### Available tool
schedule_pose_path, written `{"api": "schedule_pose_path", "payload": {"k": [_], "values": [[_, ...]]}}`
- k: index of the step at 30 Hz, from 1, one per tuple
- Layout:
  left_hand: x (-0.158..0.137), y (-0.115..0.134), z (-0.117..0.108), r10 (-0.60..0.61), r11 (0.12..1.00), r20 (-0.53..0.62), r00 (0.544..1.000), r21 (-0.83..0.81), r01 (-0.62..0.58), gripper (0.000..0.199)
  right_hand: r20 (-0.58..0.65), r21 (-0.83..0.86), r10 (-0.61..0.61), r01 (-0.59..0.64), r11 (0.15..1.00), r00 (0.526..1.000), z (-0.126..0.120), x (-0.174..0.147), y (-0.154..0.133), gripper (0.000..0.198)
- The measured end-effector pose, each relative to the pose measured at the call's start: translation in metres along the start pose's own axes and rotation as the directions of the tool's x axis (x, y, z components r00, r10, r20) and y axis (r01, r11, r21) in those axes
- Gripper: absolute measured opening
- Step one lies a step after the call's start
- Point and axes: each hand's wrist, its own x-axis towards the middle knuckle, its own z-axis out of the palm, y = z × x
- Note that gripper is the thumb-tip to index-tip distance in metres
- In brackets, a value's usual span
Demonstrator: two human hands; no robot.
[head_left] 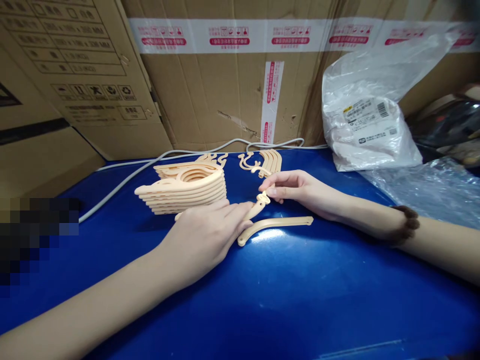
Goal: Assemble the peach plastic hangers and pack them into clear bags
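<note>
In the head view, the left hand (210,230) grasps a cream plastic strip (253,212), its fingers curled over the strip so that much of it is hidden. The strip's free end reaches toward the right hand (296,190), whose thumb and forefinger pinch a small cream plastic piece (263,198) with a looped end. The small piece meets the strip's end above the glossy blue tabletop (300,300); whether the two are joined is hard to tell at this size.

Just in front of the hands, a curved cream plastic bar (279,222) lies on the tabletop. Beyond the left hand stands a neat stack of cream plastic hanger-shaped frames (183,187). Behind the stack lie S-shaped cream plastic hooks (221,159), and to their right a nested group of curved cream bars (273,161).

A white cable (131,187) runs along the back, before a brown cardboard box (210,95) sealed with white-and-red printed tape. At the right sits a translucent plastic bag (345,145) bearing a printed label.
</note>
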Motion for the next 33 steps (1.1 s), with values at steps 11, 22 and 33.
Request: {"api": "schedule_pose_path", "payload": {"k": [11, 22, 33], "values": [[-0.001, -0.0014, -0.0015, -0.052, 0.995, 0.024, 0.998, -0.089, 0.054, 0.028, 0.064, 0.019, 0.009, -0.011, 1.0, 0.998, 0.0004, -0.0011, -0.0048, 0.008], [0.0008, -0.0061, -0.0059, -0.105, 0.984, 0.046, 0.993, -0.137, 0.11, 0.026, 0.0, 0.169, 0.04, -0.04, 0.985, 0.999, -0.0053, 0.0016, -0.0007, 0.011], [0.0012, -0.0037, -0.0021, -0.043, 0.978, 0.047, 0.998, -0.202, 0.052, 0.02, 0.034, 0.083, 0.001, -0.004, 0.997, 0.999, -0.0033, 0.0005, -0.0019, 0.011]]}}
